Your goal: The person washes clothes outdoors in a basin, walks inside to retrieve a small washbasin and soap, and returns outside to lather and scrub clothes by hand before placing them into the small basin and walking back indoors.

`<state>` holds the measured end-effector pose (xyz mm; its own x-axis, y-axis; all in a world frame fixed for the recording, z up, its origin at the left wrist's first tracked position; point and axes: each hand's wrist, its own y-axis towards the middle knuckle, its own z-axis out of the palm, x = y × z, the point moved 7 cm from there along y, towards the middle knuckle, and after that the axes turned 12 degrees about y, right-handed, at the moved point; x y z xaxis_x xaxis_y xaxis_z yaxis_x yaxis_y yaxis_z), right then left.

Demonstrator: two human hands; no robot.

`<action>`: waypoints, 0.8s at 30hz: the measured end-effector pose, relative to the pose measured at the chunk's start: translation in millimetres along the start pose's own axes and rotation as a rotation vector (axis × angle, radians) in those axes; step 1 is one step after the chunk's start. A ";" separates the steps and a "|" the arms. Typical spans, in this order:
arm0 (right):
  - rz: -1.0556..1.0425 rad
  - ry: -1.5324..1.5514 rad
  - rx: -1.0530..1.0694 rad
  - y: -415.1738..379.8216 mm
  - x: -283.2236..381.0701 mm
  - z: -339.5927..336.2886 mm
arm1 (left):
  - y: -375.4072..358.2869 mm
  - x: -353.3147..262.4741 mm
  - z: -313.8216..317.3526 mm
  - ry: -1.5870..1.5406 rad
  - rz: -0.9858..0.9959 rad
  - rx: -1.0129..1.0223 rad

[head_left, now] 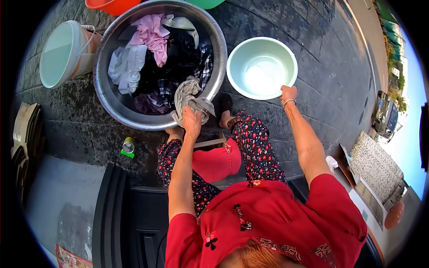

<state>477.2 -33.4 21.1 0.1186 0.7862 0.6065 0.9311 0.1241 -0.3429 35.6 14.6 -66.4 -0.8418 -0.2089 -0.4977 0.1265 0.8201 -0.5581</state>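
Observation:
My left hand (191, 121) grips a wet grey cloth (190, 99) that hangs over the near rim of a big metal basin (107, 96). The basin is full of soaked clothes, among them a pink garment (154, 35) and a white one (127, 67). My right hand (288, 94), with a bangle at the wrist, holds the near rim of a pale green bowl (261, 67) with a little water in it. I sit low, in a red top and flowered trousers.
A white bucket (60, 53) lies tilted left of the basin, and an orange tub (111, 5) stands behind it. A small green and white container (128, 147) sits on the wet stone paving. A dark doorstep (120, 214) lies at my left.

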 end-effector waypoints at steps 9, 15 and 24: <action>0.398 0.722 -0.027 49.3 -231.2 73.9 | 65.7 9.0 63.3 0.136 0.135 0.290; 0.613 1.072 0.095 52.5 -321.1 117.0 | 97.6 36.2 61.0 0.185 0.211 0.577; 0.193 1.011 0.304 94.6 -241.5 44.1 | 113.5 65.1 61.6 0.161 0.202 0.428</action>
<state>521.4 -184.8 -189.5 0.6148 -0.0398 0.7877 0.7578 0.3067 -0.5759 27.5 61.3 -203.1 -0.8444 0.0442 -0.5339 0.4709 0.5365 -0.7003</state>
